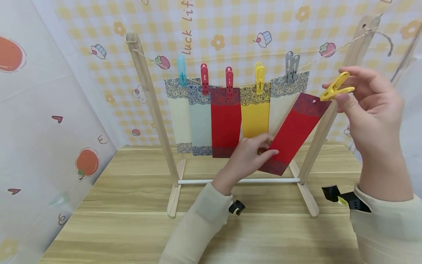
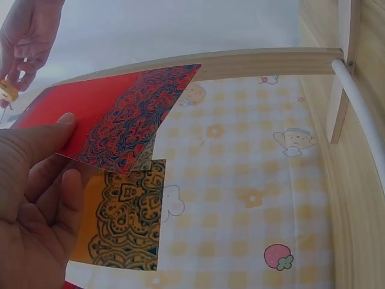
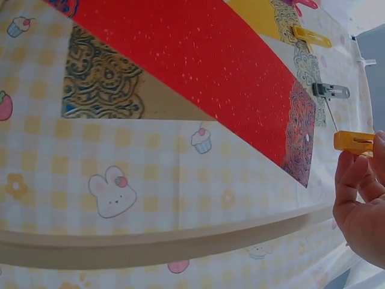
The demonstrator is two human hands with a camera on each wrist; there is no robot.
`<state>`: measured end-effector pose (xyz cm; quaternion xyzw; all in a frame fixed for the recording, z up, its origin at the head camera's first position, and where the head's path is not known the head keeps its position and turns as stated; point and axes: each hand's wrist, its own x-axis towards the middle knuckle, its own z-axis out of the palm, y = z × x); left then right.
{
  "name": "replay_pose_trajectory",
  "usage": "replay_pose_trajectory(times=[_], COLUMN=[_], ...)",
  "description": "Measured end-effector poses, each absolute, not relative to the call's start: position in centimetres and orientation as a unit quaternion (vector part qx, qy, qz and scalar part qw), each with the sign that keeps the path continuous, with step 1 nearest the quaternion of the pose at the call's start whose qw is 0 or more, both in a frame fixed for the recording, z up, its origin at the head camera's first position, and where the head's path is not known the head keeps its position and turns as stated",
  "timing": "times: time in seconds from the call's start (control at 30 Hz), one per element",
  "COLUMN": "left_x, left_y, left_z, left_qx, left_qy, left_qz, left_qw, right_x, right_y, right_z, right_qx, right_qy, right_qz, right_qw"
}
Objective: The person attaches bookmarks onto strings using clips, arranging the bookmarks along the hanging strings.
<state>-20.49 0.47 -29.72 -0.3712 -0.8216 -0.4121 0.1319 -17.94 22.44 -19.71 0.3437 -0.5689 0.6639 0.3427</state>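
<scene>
My left hand [image 1: 248, 157] pinches the lower part of a red bookmark [image 1: 295, 132] between thumb and fingers. This bookmark is tilted, with its patterned, holed end up and to the right. At the upper right, my right hand [image 1: 374, 108] holds a yellow clothespin [image 1: 336, 88] between thumb and fingers. In the head view the clothespin overlaps the bookmark's top corner; in the right wrist view the clothespin [image 3: 354, 141] is apart from the bookmark [image 3: 240, 96] and right at the string. Behind the held bookmark hangs a cream patterned bookmark [image 1: 280, 99] under a grey clothespin [image 1: 291, 66].
A string [image 1: 333, 51] spans two wooden posts [image 1: 150, 102] on a stand with a white crossbar [image 1: 197, 181]. Along it hang several more bookmarks, among them a yellow one [image 1: 255, 113] and another red one [image 1: 225, 121], each under a clothespin. A checked cloth [image 1: 230, 22] backs the wooden table [image 1: 132, 220].
</scene>
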Motion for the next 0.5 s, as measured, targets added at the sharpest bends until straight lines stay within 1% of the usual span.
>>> replay_pose_trajectory(times=[0.23, 0.4, 0.5], left_x=[-20.7, -20.8, -21.0], left_y=[1.0, 1.0, 1.2], left_z=[-29.1, -28.9, -28.9], left_qx=[-0.379, -0.378, -0.384], left_qy=[-0.801, -0.793, -0.789], left_qz=[-0.438, -0.454, -0.455], left_qw=[0.153, 0.152, 0.151], right_x=[-18.4, -19.0, -19.2], right_y=[21.9, 21.0, 20.7], right_z=[-18.2, -17.2, -16.6], right_qx=[0.349, 0.367, 0.374], right_qy=[-0.564, -0.563, -0.559], right_qz=[0.663, 0.66, 0.657], right_qw=[0.346, 0.336, 0.341])
